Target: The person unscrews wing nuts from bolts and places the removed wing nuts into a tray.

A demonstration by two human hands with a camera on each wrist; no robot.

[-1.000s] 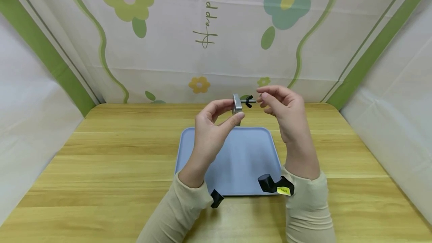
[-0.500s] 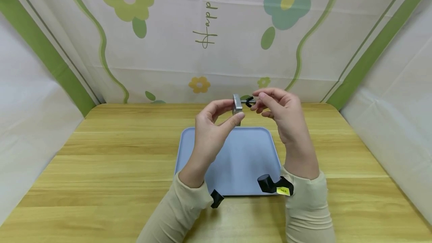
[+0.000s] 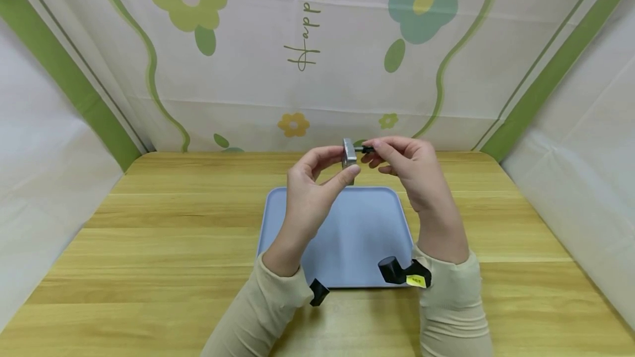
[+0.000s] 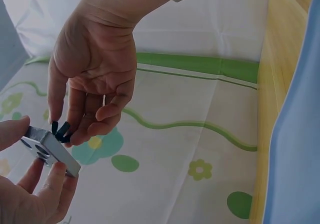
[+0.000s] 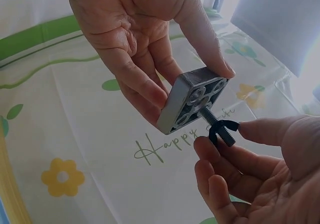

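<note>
My left hand (image 3: 310,197) holds a square silver metal block (image 5: 192,99) by its edges, thumb on one side and fingers on the other. Round recesses show in the block's face in the right wrist view. A threaded bolt (image 5: 209,118) sticks out from the middle of that face, pointing toward my right hand (image 3: 414,172). On the bolt, near its free end, sits a black wing nut (image 5: 216,130). The right thumb and index finger pinch the nut's wings, while the other fingers curl loosely below.
Beneath the hands a blue tray (image 3: 357,269) lies on the wooden table (image 3: 173,247). A white floral cloth (image 3: 238,81) hangs behind the table, with white side panels (image 3: 585,153) left and right. Black wrist camera mounts (image 3: 392,270) jut inward from the sleeves.
The right hand has come left and slightly down, and its thumb and index finger have closed on the wing nut. The left hand keeps the block in place.
</note>
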